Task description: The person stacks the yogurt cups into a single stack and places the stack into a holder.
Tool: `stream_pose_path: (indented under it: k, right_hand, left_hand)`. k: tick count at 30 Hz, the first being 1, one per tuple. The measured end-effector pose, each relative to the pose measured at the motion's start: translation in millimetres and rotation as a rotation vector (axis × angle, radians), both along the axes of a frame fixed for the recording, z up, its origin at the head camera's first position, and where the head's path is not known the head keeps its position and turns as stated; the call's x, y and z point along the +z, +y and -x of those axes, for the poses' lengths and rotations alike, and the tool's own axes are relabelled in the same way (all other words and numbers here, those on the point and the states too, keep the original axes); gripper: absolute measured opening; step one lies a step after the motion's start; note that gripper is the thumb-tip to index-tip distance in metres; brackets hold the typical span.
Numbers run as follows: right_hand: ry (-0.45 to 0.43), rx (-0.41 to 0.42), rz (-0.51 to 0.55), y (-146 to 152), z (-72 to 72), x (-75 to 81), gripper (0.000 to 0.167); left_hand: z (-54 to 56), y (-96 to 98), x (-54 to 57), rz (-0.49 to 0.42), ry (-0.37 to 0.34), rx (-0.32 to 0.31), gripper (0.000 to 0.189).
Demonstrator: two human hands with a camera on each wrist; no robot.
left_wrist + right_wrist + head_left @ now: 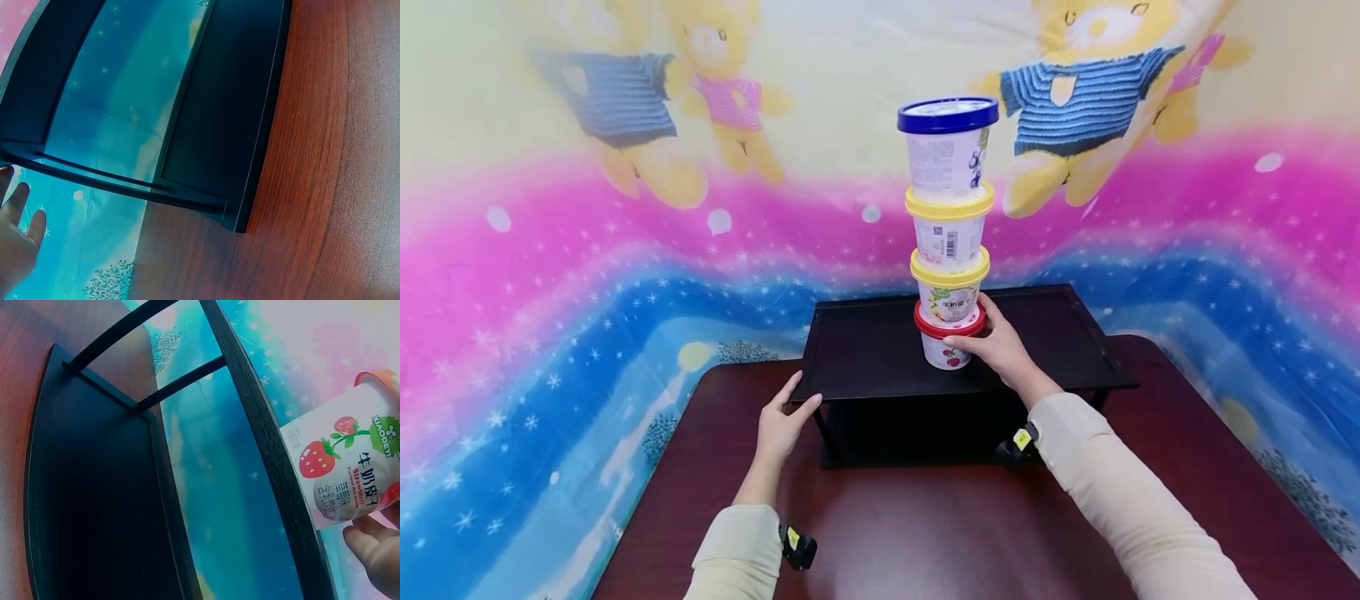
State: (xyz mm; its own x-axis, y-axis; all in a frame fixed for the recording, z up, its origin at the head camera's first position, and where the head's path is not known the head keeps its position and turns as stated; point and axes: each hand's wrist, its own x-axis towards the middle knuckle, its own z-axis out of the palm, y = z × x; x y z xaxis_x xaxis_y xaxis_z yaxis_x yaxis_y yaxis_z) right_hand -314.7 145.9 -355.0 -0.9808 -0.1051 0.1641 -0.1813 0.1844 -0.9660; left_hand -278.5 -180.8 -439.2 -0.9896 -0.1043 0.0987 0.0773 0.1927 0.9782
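On a black two-tier rack [872, 346] stands a column of tubs. The lowest, a red-lidded strawberry tub [937, 352], is gripped by my right hand [1006, 348], thumb at its front and fingers round its right side. Strawberries and lettering show on that tub's wall in the right wrist view. Above it sit a lower yellow-lidded tub [946, 303], an upper yellow-lidded tub [947, 239] and, topmost, a larger blue-lidded tub [936, 164]. My left hand [781, 425] touches the rack's front left corner, its fingers extended; the left wrist view shows them spread beside the upper tier.
The rack stands on a dark red-brown wooden table [910, 533], its lower shelf [219, 106] close above the tabletop. A printed cloth [835, 117] with teddy bears hangs behind and along both sides. Both wrists carry small black cameras.
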Motion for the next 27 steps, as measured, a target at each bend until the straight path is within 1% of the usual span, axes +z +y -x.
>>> stream_pose_path:
  k: [5, 8, 10, 12, 14, 17, 19, 21, 24, 27]
  right_hand:
    - [0.018, 0.010, -0.052, 5.1, -4.0, 0.0, 0.090]
    - [-0.004, 0.023, -0.065, 10.8, -5.3, 0.5, 0.092]
    - [-0.039, 0.013, -0.080, 16.3, -7.4, 0.2, 0.095]
    - [-0.070, -0.010, -0.107, 23.4, -11.7, -1.8, 0.095]
    - [-0.074, -0.040, -0.155, 31.5, -18.3, -5.7, 0.092]
    - [-0.020, -0.082, -0.239, 43.3, -32.0, -14.4, 0.082]
    - [0.044, -0.116, -0.300, 50.2, -44.8, -21.2, 0.075]
    - [0.114, -0.158, -0.357, 56.4, -59.7, -28.9, 0.068]
    - [0.213, -0.221, -0.468, 65.1, -85.4, -42.1, 0.060]
    - [0.297, -0.278, -0.603, 74.3, -108.9, -59.0, 0.059]
  left_hand:
    - [0.4, 1.6, -2.0, 0.017, -0.006, -0.014, 0.069]
    - [0.7, 3.6, 0.5, 0.057, -0.022, -0.019, 0.071]
    - [0.3, 5.6, 3.5, 0.120, -0.041, -0.022, 0.071]
    - [-1.0, 8.3, 7.5, 0.203, -0.062, -0.032, 0.069]
    - [-2.4, 12.1, 11.7, 0.292, -0.064, -0.049, 0.068]
    - [-6.2, 17.9, 17.0, 0.447, -0.042, -0.066, 0.070]
    - [-10.5, 20.7, 18.5, 0.565, -0.015, -0.070, 0.073]
    - [-17.4, 22.5, 18.2, 0.669, 0.002, -0.071, 0.078]
    - [-30.6, 24.1, 14.1, 0.791, 0.015, -0.077, 0.085]
    - [-44.2, 23.7, 5.9, 0.898, 0.028, -0.079, 0.090]
